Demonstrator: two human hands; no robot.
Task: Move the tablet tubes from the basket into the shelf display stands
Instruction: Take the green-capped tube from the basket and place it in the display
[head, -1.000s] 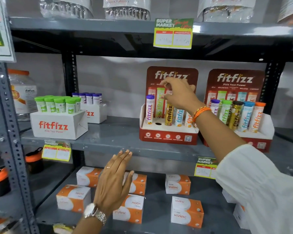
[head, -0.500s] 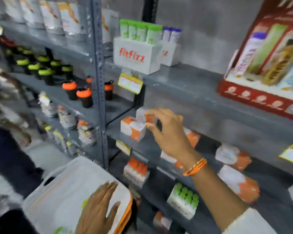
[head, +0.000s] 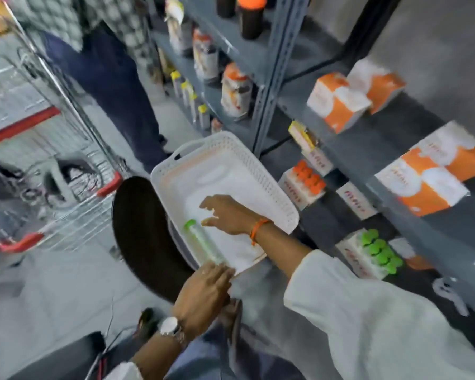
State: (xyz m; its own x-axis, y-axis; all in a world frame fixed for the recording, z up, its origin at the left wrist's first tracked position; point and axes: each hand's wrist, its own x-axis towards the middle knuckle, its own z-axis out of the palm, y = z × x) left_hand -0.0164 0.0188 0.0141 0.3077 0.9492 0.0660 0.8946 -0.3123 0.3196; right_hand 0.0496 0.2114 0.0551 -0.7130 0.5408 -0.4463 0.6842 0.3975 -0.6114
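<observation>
**Basket at centre, shelves to the right**

The basket (head: 261, 171) sits mid-frame on a stool (head: 143, 242). One tube (head: 203, 244) lies in its lower left part. The right hand (head: 228, 213) is over the basket, just right of the tube; the left hand (head: 203, 293) rests on the basket's lower edge. Shelves (head: 368, 149) with boxes (head: 337, 101) fill the right. A trolley (head: 52, 171) stands at the left, a person (head: 104, 72) in the upper left.

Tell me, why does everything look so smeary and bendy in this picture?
Head view: the camera is swinging, so the orange boxes and the cart smear most; the right hand over the white basket and green-capped tube is sharper. The wide lens bends the shelf post. Lighting is soft, no strong glare.
</observation>
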